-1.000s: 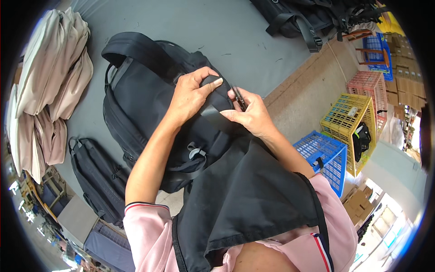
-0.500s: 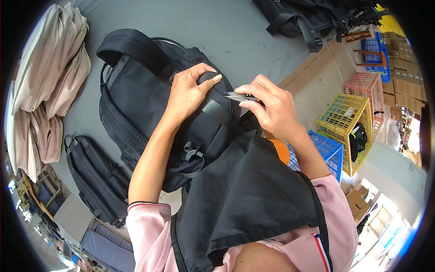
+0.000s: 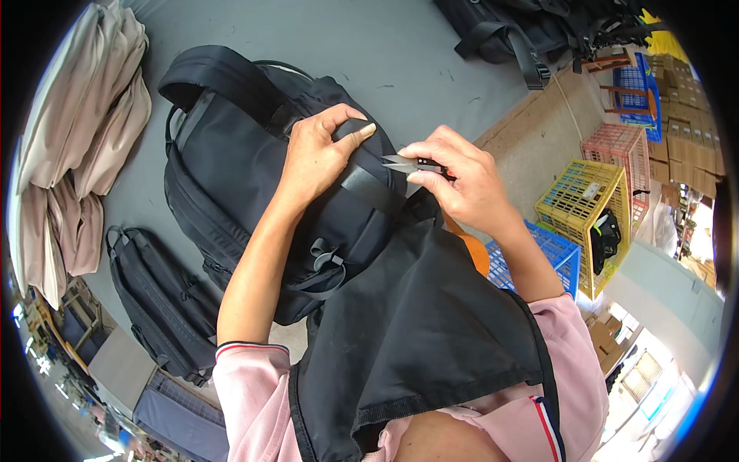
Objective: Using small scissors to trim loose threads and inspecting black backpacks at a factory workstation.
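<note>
1. Black backpack (image 3: 254, 185) lies on the grey surface (image 3: 400, 54), its lower end drawn toward the person's apron (image 3: 416, 331).
2. Left hand (image 3: 319, 154) rests flat on the bag's top, thumb stretched toward a dark strap or panel edge (image 3: 369, 189); it grips nothing tightly.
3. Right hand (image 3: 462, 181) is closed around small thread snips (image 3: 404, 163), blades pointing at the left thumb.
4. Risk: blade tips sit just beside the thumb; a slip of the bag or a hurried squeeze could nick skin.
5. Risk: the snips could bite fabric or stitching rather than a loose thread, since the thread itself cannot be made out.
6. Hidden: the snips' handle inside the right palm; the bag's near end under the apron.
7. Second backpack (image 3: 158, 300) and beige cloth (image 3: 85, 154) lie at the left, partly cut off by the dark rim.
</note>
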Demonstrator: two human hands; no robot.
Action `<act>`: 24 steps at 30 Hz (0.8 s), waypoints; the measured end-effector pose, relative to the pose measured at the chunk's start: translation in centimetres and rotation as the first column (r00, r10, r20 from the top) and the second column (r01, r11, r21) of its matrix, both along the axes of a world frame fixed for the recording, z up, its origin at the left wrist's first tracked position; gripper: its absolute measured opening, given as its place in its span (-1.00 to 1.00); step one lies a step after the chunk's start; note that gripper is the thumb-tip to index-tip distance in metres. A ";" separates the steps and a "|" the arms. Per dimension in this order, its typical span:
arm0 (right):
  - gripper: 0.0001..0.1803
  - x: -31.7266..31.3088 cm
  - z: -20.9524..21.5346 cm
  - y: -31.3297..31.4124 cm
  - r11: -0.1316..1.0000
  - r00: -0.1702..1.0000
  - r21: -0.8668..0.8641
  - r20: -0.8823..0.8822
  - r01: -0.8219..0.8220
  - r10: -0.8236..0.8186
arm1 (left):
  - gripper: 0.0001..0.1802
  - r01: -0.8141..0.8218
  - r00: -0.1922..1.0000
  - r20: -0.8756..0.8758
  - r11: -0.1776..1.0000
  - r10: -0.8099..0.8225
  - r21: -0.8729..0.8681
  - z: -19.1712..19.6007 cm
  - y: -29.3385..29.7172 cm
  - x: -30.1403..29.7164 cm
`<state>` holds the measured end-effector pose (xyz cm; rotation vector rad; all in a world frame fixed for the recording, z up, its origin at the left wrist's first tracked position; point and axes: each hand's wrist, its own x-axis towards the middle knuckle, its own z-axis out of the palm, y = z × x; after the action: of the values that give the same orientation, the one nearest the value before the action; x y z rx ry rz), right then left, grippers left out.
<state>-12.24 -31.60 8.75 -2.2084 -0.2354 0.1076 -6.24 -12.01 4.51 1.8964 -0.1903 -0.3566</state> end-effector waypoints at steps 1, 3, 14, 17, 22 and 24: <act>-0.86 0.1 0.0 0.1 0.999 0.999 -0.040 0.032 -0.021 0.022 | -0.86 0.001 1.000 -0.007 1.000 -0.001 -0.005 0.0 0.0 0.0; -0.86 0.3 -0.2 0.1 0.997 0.998 -0.066 0.047 -0.040 0.043 | -0.86 0.005 1.000 -0.015 1.000 -0.005 -0.014 0.0 0.0 0.1; -0.78 0.1 -1.4 0.1 0.996 1.000 0.090 0.007 -0.006 0.005 | -0.84 0.003 1.000 -0.011 1.000 -0.003 0.008 -0.3 0.2 0.9; -0.77 0.0 -1.6 0.3 0.973 0.995 0.221 0.058 0.067 -0.082 | -0.77 0.013 0.979 0.201 0.998 -0.026 0.067 0.0 0.4 2.0; -0.76 -0.3 -0.6 3.7 0.889 0.967 0.420 0.083 0.183 -0.239 | -0.71 -0.229 0.884 0.440 0.967 0.160 0.108 1.4 -0.5 7.2; -0.78 0.3 -1.6 4.5 0.906 0.976 0.403 0.104 0.134 -0.190 | -0.47 -0.160 0.963 0.190 0.975 0.189 -0.157 0.8 0.3 9.8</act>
<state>-11.93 -27.12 7.14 -1.8235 -0.1344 -0.1765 3.59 -11.75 5.28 1.7927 -0.1780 -0.0270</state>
